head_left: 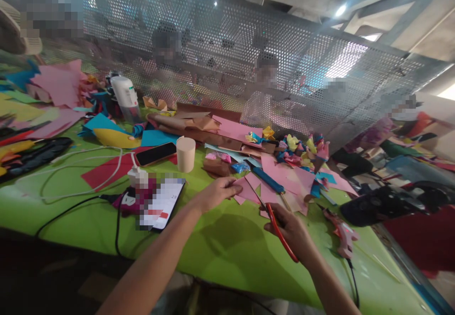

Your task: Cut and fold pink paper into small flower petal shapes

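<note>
Red-handled scissors [279, 236] are gripped in my right hand [292, 227], their blades pointing away from me and to the left. My left hand [222, 191] pinches the edge of a small piece of pink paper [246, 188]. The scissor blades lie at that paper's right side; whether they are cutting through it is too small to tell. Just beyond the blades sits a rolled blue paper tube [268, 179] on a thin stick, among more pink sheets [298, 177].
A phone with a lit screen [163, 206] and a purple power strip [130, 201] lie left. Behind them stand a beige cup [186, 154] and a dark phone [156, 154]. A pink glue gun [343, 236] rests right. A perforated metal screen [220, 59] closes off the back.
</note>
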`<control>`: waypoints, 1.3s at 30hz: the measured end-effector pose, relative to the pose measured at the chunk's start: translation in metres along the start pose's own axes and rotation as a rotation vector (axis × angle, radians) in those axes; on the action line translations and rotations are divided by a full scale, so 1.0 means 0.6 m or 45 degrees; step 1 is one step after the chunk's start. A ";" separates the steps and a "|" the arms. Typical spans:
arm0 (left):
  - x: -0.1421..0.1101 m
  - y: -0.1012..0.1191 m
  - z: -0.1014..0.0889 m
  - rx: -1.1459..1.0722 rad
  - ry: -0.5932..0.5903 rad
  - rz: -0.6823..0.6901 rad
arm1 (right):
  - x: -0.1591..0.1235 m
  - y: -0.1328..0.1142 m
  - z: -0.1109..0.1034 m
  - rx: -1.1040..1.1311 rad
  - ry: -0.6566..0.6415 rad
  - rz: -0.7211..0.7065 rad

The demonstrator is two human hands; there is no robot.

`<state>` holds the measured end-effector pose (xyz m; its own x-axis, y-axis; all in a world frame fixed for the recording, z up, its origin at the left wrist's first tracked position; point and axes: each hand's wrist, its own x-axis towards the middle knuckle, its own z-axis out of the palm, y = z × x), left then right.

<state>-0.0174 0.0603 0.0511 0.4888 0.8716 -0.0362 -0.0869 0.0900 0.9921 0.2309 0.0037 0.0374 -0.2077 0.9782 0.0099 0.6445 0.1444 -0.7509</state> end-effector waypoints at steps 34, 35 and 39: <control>0.005 0.004 0.007 0.055 0.208 0.004 | 0.087 -0.091 0.036 0.264 0.451 -0.365; 0.005 0.002 0.007 0.046 0.204 -0.004 | 0.088 -0.089 0.041 0.279 0.499 -0.354; 0.008 -0.005 0.009 0.063 0.161 -0.005 | 0.085 -0.068 0.046 0.306 0.558 -0.301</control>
<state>-0.0102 0.0614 0.0484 0.3751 0.9255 -0.0518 -0.0408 0.0723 0.9965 0.1734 0.0433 0.0504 0.0323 0.9015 0.4317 0.4206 0.3795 -0.8240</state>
